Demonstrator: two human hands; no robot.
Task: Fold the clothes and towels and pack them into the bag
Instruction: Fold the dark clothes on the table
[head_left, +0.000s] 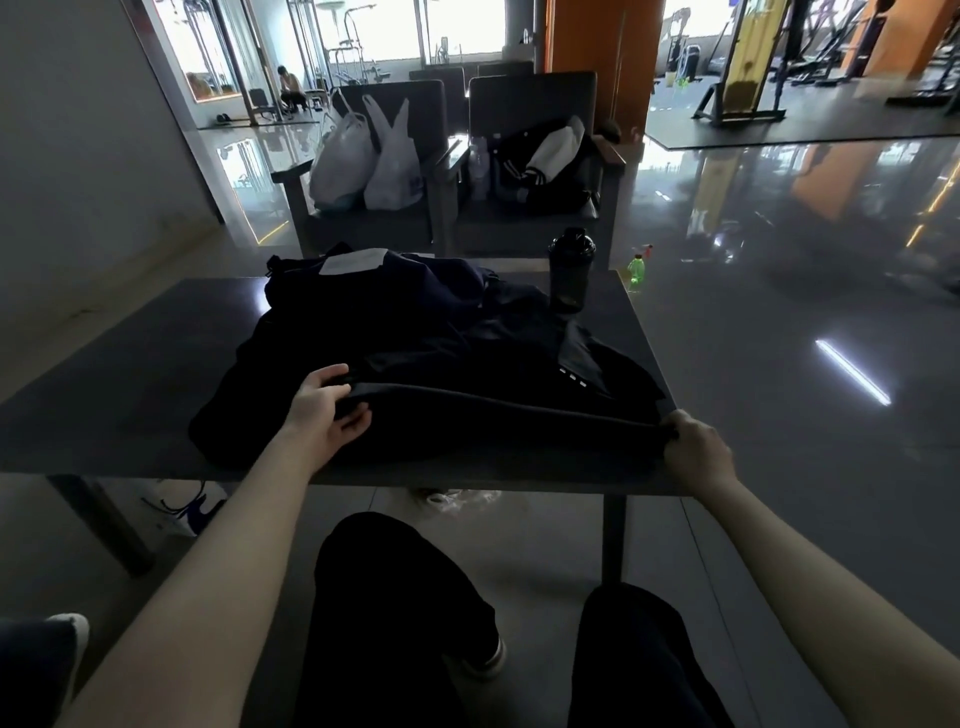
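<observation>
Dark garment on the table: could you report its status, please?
Left hand, right hand both grip dark garment, near edge. Lies on table. Black bottle behind, clear.

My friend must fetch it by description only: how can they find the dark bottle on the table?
Start at the dark table. The bottle stands upright near its far right corner, beside the dark clothes. It is black and wide, unlike the small green bottle on the floor beyond.
</observation>
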